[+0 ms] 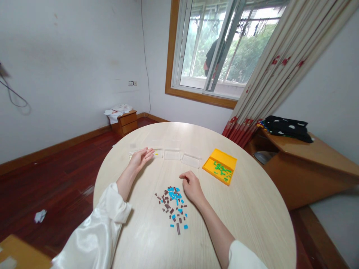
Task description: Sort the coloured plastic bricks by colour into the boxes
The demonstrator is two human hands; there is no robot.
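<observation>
The pile of little blocks [174, 195], brown and blue, lies on the round desk [246, 209] in front of the person. In the thick part of the pile the blocks crowd together, so I can't count them.

The right hand [192, 185] is just beside the pile, on its right. Its fingers [184, 174] are curled in and partly hidden, so I can't tell if they pinch a block. The left hand [137, 160] is past the pile and off to its left. Its fingers [148, 152] are stretched out, side by side, and the thumb is hard to see. That hand covers some of the see-through boxes [172, 154], which stand in a row past the pile. Their thin walls almost fade into the desk. A yellow bit [156, 153] in one box is too small to name. Past the pile and to its right is a yellow tray [227, 158] with green blocks [221, 170] in it.

The desk's far edge curves round well past the pile. I can't see the near edge, and a white sleeve [86, 235] hides part of the edge left of the pile. Wood shows on the pile's left and near sides. The biggest stretch of wood is right of the pile, beyond the right arm.
</observation>
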